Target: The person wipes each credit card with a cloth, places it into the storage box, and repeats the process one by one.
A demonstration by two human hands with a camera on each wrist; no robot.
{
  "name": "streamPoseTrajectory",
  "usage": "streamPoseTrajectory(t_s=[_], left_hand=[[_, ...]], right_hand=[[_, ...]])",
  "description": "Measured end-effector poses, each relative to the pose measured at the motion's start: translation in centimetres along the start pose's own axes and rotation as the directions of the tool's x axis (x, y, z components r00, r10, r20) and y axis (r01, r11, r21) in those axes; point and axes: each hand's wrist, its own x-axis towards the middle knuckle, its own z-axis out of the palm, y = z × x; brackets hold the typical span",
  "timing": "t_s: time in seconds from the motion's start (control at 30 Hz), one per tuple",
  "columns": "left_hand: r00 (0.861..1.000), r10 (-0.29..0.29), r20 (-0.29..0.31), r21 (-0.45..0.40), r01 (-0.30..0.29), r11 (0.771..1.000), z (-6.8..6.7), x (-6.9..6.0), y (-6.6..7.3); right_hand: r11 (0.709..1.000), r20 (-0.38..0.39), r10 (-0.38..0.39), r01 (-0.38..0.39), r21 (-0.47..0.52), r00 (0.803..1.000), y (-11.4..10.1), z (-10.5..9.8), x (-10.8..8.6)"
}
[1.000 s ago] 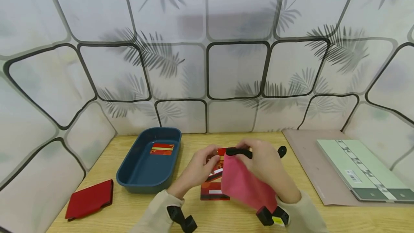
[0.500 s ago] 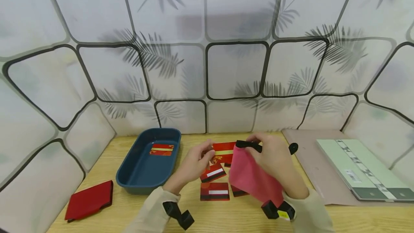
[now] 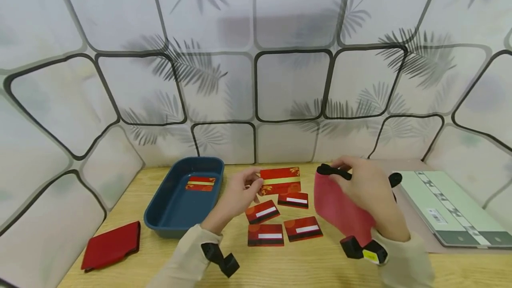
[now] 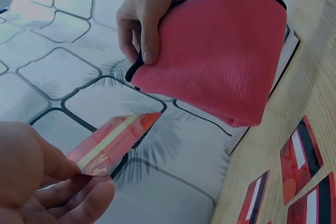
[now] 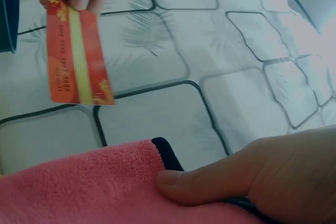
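The left hand [image 3: 238,193] pinches one end of a red card with a yellow stripe [image 3: 281,181], raised above the table; the left wrist view shows the card [image 4: 113,145] between thumb and fingers. To its right, the right hand [image 3: 370,190] grips a pink cloth [image 3: 340,203] by its black edge, and the cloth hangs down folded. Several red cards with white strips, such as one card [image 3: 266,235] and another [image 3: 302,228], lie flat below the held card. The right wrist view shows the thumb pressed on the cloth [image 5: 89,182].
A blue tray [image 3: 150,219] holding a red card [image 3: 200,183] stands left of the hands. Near the front left lies a red wallet-like case [image 3: 111,246]. A green folder-like item [image 3: 452,208] rests on a pinkish-grey sheet [image 3: 418,239] at the right.
The right hand has moved right with the cloth, away from the left hand's card. More of that card and of the cards on the table shows. The left hand has shifted slightly left.
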Motion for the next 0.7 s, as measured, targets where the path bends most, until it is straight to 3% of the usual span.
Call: streamPoseTrajectory(t_s=[0.17, 0.4, 0.5, 0.7], left_hand=[[0.998, -0.011, -0.059, -0.012, 0.010, 1.000, 0.2, 0.1, 0.0], [0.997, 0.021, -0.072, -0.082, -0.027, 0.996, 0.7, 0.0, 0.3], [0.996, 0.044, -0.075, -0.098, -0.051, 0.994, 0.9, -0.1, 0.4], [0.997, 0.054, -0.053, -0.089, -0.058, 0.994, 1.4, -0.2, 0.5]], right_hand=[[0.998, 0.025, -0.061, 0.061, 0.018, 0.998, 0.2, -1.2, -0.3], [0.975, 0.047, -0.191, 0.184, 0.126, 0.980, -1.8, -1.3, -1.3], [0.955, 0.036, -0.247, 0.237, 0.180, 0.968, -2.6, -0.5, -1.3], [0.884, 0.052, -0.386, 0.354, 0.305, 0.921, -3.3, 2.0, -0.5]])
